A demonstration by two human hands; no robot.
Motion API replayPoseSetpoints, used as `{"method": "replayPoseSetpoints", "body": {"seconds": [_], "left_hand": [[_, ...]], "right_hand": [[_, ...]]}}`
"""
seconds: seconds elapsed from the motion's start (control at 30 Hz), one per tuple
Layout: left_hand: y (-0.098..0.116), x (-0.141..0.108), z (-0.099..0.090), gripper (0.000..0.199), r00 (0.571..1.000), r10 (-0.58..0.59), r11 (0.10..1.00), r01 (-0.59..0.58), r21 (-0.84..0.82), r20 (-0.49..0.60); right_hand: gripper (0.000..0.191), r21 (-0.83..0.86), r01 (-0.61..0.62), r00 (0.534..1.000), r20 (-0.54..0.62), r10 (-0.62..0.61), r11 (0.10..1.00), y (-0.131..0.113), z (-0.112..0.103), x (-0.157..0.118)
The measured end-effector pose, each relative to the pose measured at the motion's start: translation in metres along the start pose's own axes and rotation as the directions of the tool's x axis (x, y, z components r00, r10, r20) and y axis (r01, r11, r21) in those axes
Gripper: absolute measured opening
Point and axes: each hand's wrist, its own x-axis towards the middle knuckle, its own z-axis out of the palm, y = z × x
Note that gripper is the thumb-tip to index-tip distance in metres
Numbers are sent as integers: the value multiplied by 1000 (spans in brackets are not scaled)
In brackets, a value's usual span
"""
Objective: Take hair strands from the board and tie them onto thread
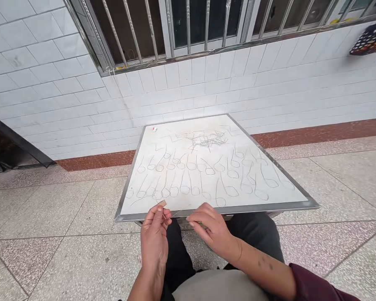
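1. The left hand (155,232) and right hand (209,230) are bare.
2. The left forearm (148,278) is bare as far as it shows.
3. The right forearm (255,258) bears a few small spots.
4. A plain, deep maroon sleeve (313,284) covers the right arm beyond them.
5. A plain grey garment (221,286) spans the middle.
6. Black trousers (260,234) cover both legs.

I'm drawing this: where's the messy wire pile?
In the head view, the wire pile lies right of centre, far back on the white tabletop, beyond the looped wires.

Head-worn view | faces forward, down | hands (211,230) near | table (282,205) beyond | wall (175,90) farthest
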Motion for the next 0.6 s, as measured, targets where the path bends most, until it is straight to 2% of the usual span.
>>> {"method": "replayPoseSetpoints", "body": {"seconds": [0.1, 0.17, 0.3, 0.47, 0.6], "left_hand": [[-4, -5, 5, 38, 1000, 8, 1000, -8, 0, 7], [-10, -8, 8, 38, 999, -1, 1000, 0, 20, 33], [-18, -15, 12, 37, 995, -51, 998, 48, 33, 86], [-16, -23, 15, 30, 989, -55, 998, 61, -36, 134], [-12, -26, 13, 27, 986, -17, 992, 37, -119, 164]], "right_hand": [[20, 259, -290, 957, 62, 283, 921, -4, 10, -10], [24, 437, -377, 920, 75, 384, 817, -6, 15, -8], [26, 690, -415, 874, 121, 471, 593, -11, 13, 0], [27, 856, -454, 787, 255, 562, 247, -19, 7, 2], [26, 868, -473, 764, 319, 562, 150, -24, 7, 2]]}}
